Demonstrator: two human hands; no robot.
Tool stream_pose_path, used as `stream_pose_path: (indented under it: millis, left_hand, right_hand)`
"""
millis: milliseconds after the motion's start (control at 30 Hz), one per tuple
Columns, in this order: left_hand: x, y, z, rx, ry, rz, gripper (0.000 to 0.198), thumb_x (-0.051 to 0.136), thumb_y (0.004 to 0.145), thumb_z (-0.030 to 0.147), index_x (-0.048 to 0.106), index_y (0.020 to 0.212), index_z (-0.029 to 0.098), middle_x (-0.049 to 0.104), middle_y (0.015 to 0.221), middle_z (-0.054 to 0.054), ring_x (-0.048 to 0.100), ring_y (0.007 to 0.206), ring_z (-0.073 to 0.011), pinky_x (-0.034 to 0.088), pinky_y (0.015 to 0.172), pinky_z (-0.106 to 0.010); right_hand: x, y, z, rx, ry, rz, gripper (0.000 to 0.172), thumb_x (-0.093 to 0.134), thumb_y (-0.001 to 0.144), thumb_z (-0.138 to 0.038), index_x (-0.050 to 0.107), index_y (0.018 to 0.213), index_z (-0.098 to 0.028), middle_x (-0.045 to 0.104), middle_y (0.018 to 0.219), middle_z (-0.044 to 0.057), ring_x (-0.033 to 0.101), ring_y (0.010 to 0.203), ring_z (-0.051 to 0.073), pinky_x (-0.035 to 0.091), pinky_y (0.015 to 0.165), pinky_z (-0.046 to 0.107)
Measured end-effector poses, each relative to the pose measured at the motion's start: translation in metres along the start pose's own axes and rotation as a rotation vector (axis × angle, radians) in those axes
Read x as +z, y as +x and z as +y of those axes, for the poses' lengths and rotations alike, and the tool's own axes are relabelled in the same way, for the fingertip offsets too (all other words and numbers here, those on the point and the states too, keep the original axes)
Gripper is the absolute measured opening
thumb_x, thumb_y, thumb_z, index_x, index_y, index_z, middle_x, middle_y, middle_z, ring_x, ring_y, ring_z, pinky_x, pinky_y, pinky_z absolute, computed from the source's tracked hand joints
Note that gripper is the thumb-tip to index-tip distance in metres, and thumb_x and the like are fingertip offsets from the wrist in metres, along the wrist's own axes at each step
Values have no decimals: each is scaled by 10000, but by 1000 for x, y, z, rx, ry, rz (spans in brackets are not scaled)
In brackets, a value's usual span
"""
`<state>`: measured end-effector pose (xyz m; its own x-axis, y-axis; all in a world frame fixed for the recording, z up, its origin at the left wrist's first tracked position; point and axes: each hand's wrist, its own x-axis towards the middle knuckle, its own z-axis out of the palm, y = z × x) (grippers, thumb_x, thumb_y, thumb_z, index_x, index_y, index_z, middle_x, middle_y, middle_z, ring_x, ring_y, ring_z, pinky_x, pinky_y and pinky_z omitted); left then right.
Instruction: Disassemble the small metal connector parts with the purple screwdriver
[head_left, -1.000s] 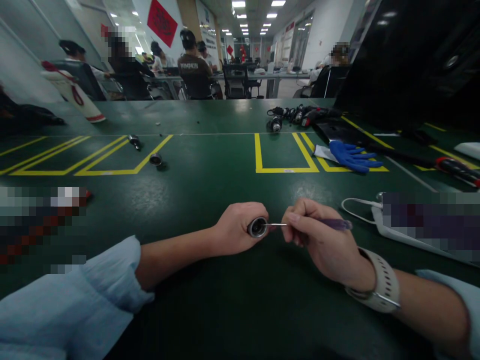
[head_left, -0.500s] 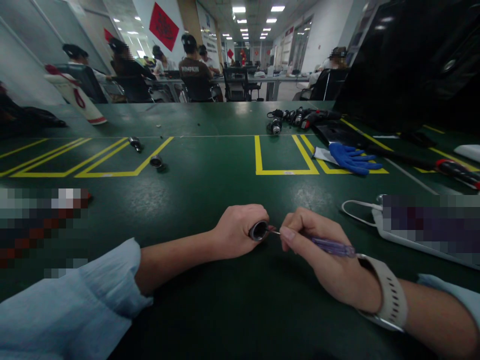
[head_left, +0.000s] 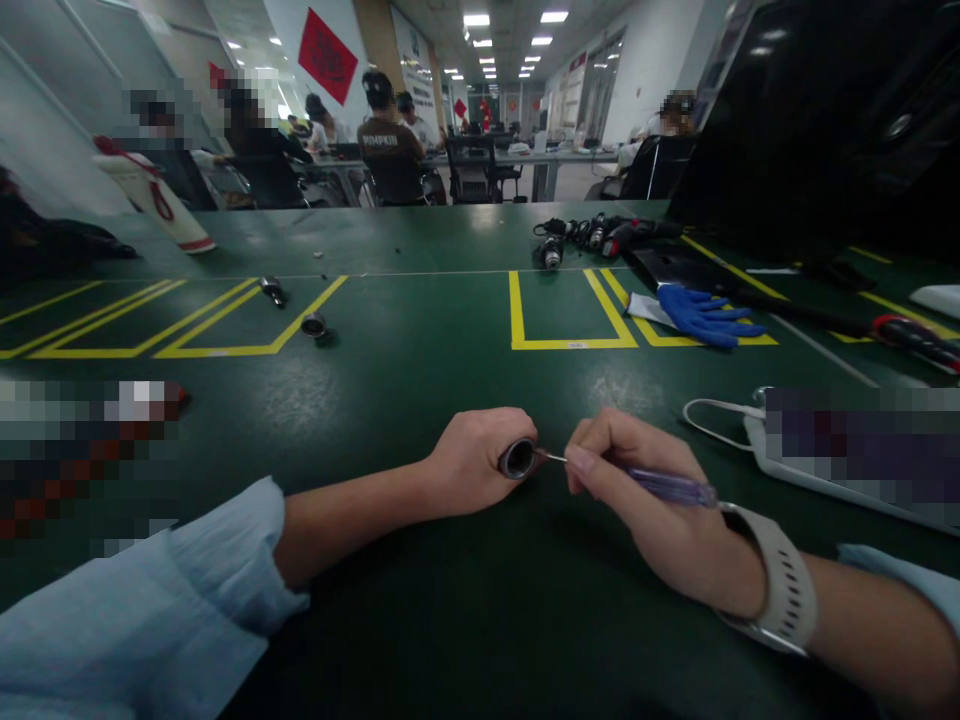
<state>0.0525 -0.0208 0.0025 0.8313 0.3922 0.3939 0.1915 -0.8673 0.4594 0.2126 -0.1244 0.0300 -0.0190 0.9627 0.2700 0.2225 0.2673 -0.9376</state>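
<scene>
My left hand [head_left: 480, 462] is closed around a round, hollow metal part [head_left: 517, 459], its dark open end turned toward me. In my right hand [head_left: 637, 490] is a thin screwdriver [head_left: 671, 487] with a clear purple handle, gripped pen-like with its shaft pointing left. The shaft's tip is at the right rim of the metal part; whether it touches the part or the fingers behind, I cannot tell. Most of the metal part is hidden inside my left fist.
Two small metal pieces, a fitting [head_left: 272, 291] and a ring-like part [head_left: 314, 325], lie at the left. A blue glove [head_left: 705, 315], several dark metal tools [head_left: 551, 252] and a white-edged device [head_left: 780, 460] are at the right. Yellow tape marks the green table [head_left: 420, 310].
My right hand has shifted slightly to the right with the screwdriver, showing a little more of its shaft. The left hand and metal part have stayed almost still.
</scene>
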Motion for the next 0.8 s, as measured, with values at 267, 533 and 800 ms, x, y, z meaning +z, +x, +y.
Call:
stream_pose_path:
  millis: [267,533,800]
  left_hand:
    - [-1,-2,-1,24,-21,6,165,529,824,234,493,679,163,505,618,22,471,538,-86,360,511,-208]
    - [0,1,0,-3,-55,24,184,545,811,242,480,659,164,493,602,30,463,525,-80,351,498,-199]
    - [-1,-1,0,3,45,-20,140,518,807,219,499,677,167,504,612,23,470,529,-92,345,497,-213]
  right_hand:
    - [1,6,8,258,415,16,215,588,819,-280,507,640,-194,559,584,-24,456,523,108,327,480,236]
    - [2,5,5,263,458,40,207,578,829,-283,508,655,-195,556,602,-25,462,533,108,342,487,234]
    - [-1,2,2,121,120,-31,235,559,847,-288,521,637,-189,543,597,-15,467,544,115,353,503,252]
